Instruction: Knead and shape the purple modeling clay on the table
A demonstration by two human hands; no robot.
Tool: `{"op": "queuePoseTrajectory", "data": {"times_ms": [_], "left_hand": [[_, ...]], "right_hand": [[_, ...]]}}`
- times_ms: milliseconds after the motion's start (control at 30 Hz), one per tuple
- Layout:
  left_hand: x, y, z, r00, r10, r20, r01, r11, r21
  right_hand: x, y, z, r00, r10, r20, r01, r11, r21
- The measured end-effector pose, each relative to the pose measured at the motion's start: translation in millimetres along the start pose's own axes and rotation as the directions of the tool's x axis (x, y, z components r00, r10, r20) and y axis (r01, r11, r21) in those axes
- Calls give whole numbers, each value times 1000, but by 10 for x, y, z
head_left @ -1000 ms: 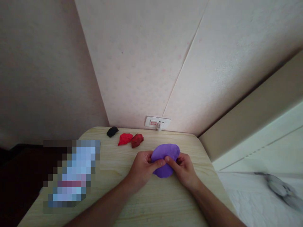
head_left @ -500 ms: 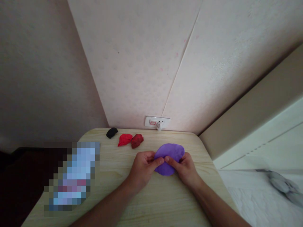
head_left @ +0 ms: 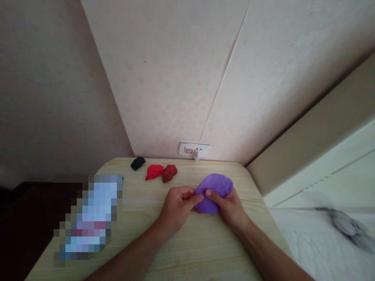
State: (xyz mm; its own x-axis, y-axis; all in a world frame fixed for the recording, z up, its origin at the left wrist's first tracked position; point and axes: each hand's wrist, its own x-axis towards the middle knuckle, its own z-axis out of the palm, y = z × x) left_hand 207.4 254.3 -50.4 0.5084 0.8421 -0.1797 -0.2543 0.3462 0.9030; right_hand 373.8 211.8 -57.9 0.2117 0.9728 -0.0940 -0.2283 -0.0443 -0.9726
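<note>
Both hands are working on one purple disc (head_left: 217,182), sitting just right of center in the lower half of the frame. Disc is flat, thin, roughly oval, tilting toward the upper right.

Left hand (head_left: 175,207) is pinching the disc's left edge: thumb is pressing on the near face, index finger is curling behind the rim, gap closed down to the disc's thickness. Right hand (head_left: 233,207) is gripping the right side: thumb is lying across the face and pointing left, its other fingers are supporting from behind, mostly hidden, so can't tell their exact spread. Thumb tips are sitting close together, not touching.

Disc is being held over the wooden table (head_left: 202,249); can't tell if its lower edge is touching the surface.

Three small lumps are resting along the table's far edge, left of center: black lump (head_left: 138,163) furthest left, bright red lump (head_left: 154,172) next, dark red lump (head_left: 169,173) to its right. The two red ones are lying side by side, about touching; the black one is sitting slightly apart.

Pixelated item (head_left: 93,214) is lying at the lower left, detail unreadable. Wall socket (head_left: 190,150) is showing just above the far table edge, with a plug (head_left: 197,155) sitting in it. Gray object (head_left: 347,228) is lying on a white surface (head_left: 304,249) at lower right, too blurred to identify.
</note>
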Motion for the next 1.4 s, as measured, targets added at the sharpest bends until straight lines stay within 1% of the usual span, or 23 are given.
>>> {"op": "queuePoseTrajectory", "data": {"times_ms": [133, 333, 467, 567, 667, 733, 833, 900, 1000, 1100, 1200, 1267, 1333, 1400], "left_hand": [[21, -33, -8, 998, 38, -43, -37, 999, 5], [17, -29, -27, 995, 74, -74, -71, 997, 40], [8, -19, -2, 996, 57, -64, -55, 998, 25], [9, -22, 5, 994, 72, -87, -72, 997, 8], [9, -26, -9, 985, 120, -121, -114, 992, 55], [11, -32, -21, 983, 129, -130, -120, 990, 74], [19, -46, -30, 985, 116, -128, -113, 993, 33], [28, -55, -32, 989, 97, -113, -98, 995, -6], [34, -61, -31, 993, 63, -100, -61, 998, 17], [27, -53, -27, 993, 58, -105, -53, 997, 51], [22, -36, -25, 993, 49, -103, -48, 999, 4], [23, -20, -27, 997, -2, -78, 0, 1000, -25], [23, -6, -33, 998, -50, -45, 49, 999, -18], [21, 3, -36, 998, -62, -31, 62, 998, 7]], "right_hand": [[1, 6, 4, 1000, 10, 17, -10, 1000, 19], [-19, -1, 26, 1000, 11, 0, -11, 1000, -23], [-20, -35, 40, 1000, 19, -3, -19, 1000, -17], [-19, -47, 45, 1000, 13, 3, -13, 999, -39], [-20, -40, 45, 1000, 12, 11, -11, 998, -59], [-19, -33, 44, 1000, 20, 20, -19, 998, -54], [-14, -30, 43, 1000, 18, 19, -17, 998, -54], [-11, -29, 45, 1000, 4, -3, -4, 999, -49], [-11, -23, 50, 999, -5, -34, 3, 999, -39], [-14, -10, 47, 999, -14, -29, 13, 999, -48], [-7, 9, 31, 999, -19, -42, 17, 999, -50], [4, 22, 16, 997, -22, -80, 18, 999, -42], [15, 31, 3, 993, -25, -116, 19, 999, -46], [20, 33, -3, 991, -30, -128, 22, 998, -61]]}}
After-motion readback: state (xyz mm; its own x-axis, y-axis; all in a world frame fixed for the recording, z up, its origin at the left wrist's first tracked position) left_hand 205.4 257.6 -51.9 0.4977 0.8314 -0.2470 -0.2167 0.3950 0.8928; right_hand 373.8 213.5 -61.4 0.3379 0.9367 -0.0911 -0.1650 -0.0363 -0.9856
